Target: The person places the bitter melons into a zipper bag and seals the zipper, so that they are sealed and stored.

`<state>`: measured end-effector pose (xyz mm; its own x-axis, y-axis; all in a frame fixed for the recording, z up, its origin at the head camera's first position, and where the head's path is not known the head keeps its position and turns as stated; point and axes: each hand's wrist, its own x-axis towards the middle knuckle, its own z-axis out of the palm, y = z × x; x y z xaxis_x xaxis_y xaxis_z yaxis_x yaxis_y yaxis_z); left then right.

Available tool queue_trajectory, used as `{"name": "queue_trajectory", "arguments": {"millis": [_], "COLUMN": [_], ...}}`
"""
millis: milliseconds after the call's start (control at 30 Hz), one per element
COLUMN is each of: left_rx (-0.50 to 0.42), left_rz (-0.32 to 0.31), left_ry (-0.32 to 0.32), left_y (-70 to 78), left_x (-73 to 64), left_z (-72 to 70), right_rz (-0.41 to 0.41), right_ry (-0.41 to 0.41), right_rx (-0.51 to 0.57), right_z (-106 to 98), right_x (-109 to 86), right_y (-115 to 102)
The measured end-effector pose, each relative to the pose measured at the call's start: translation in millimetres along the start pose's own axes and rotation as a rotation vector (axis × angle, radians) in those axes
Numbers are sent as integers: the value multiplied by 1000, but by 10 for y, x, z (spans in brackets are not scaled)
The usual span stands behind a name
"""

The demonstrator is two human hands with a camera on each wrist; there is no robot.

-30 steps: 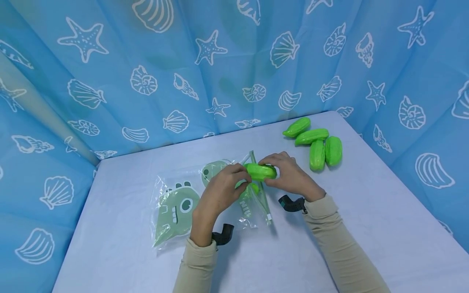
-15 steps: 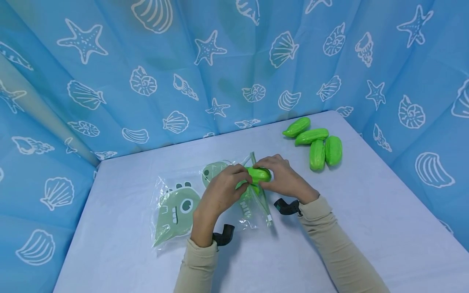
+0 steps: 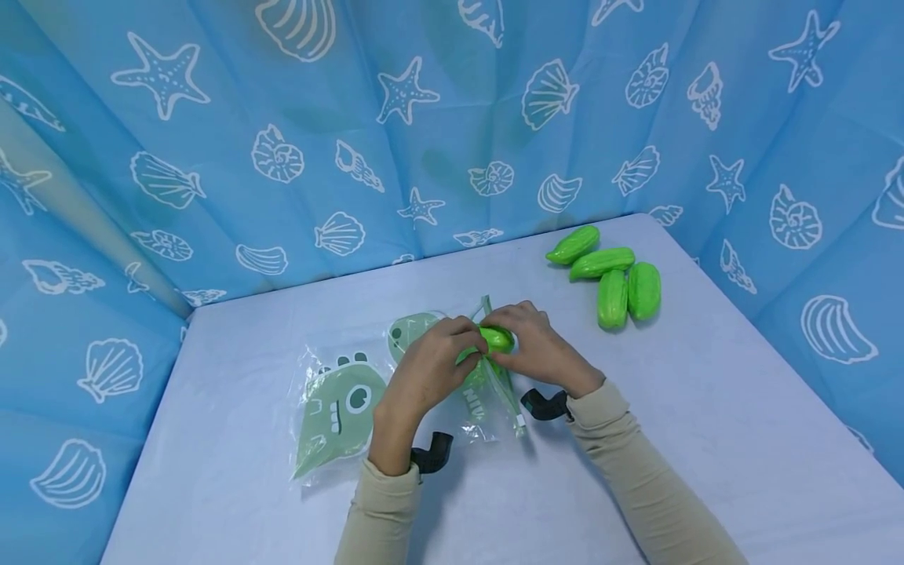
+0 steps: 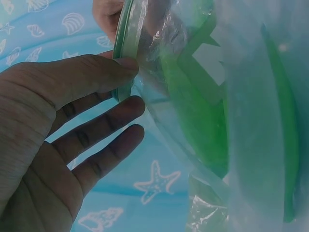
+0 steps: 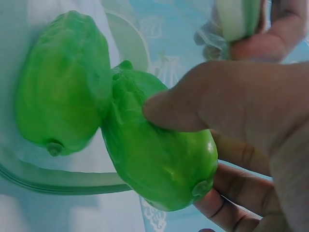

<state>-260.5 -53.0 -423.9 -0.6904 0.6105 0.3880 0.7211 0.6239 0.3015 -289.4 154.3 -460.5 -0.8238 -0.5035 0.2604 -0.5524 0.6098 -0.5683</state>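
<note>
My right hand (image 3: 537, 345) grips a bright green papaya (image 5: 161, 154), thumb on top and fingers beneath. The fruit's far end is within the mouth of a clear zip bag (image 3: 332, 416) printed with green cartoon dinosaurs; its stem end is toward my palm. In the left wrist view, my left hand (image 4: 58, 106) pinches the bag's green zip edge (image 4: 126, 43) between thumb and index finger, the other fingers spread below. A second papaya (image 5: 65, 82) lies inside the bag, beside the held one. The white slider (image 3: 520, 421) sits at the near end of the zip.
Several more green papayas (image 3: 612, 299) lie grouped at the back right of the white table (image 3: 706, 408). A blue curtain (image 3: 452, 125) with white shells and starfish hangs behind and around the table. A black curved piece is on each wrist.
My right hand has moved left, pushing the papaya further into the bag mouth, so less of it shows. My left hand stays on the zip edge.
</note>
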Motion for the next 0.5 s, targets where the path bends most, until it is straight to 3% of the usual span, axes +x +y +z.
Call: {"name": "queue_trajectory", "arguments": {"millis": [500], "left_rx": [-9], "left_rz": [9], "left_ry": [-3], "left_y": [11], "left_x": [8], "left_z": [41], "right_rz": [-38], "right_ry": [14], "right_rx": [-16], "right_z": [120], "right_x": [26], "right_y": [-6]}}
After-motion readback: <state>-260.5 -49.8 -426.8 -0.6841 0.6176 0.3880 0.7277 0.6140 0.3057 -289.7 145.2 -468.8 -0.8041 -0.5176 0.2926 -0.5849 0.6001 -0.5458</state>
